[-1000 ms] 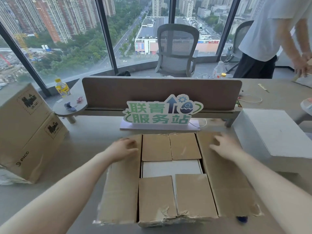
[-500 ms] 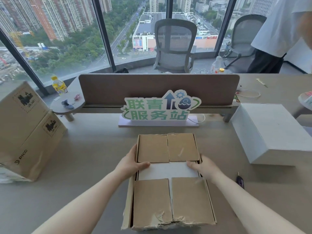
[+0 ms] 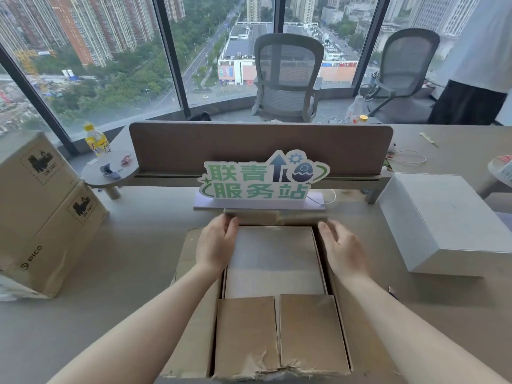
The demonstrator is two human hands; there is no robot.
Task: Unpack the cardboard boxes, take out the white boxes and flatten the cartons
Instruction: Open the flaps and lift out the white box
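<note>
An open cardboard carton point(image 3: 307, 333) lies on the desk right in front of me. Its far flaps point(image 3: 274, 216) are folded back and its near flaps still cover the front half. Inside shows the top of a white box point(image 3: 273, 259). My left hand point(image 3: 216, 245) rests on the left edge of that white box, thumb toward the far flap. My right hand point(image 3: 342, 249) hovers at the box's right edge with fingers spread, touching nothing that I can tell. Another white box point(image 3: 448, 220) stands on the desk at the right.
Two stacked brown cartons point(image 3: 41, 212) lean at the left. A green and white sign point(image 3: 263, 180) stands just behind the carton, before a brown desk divider point(image 3: 260, 145). A person in a white shirt point(image 3: 476, 65) stands at the far right. Office chairs point(image 3: 288, 79) sit behind.
The far flaps, lying over the white box before, are now folded back, exposing more of it. Both hands have moved forward along the box's sides toward its far end.
</note>
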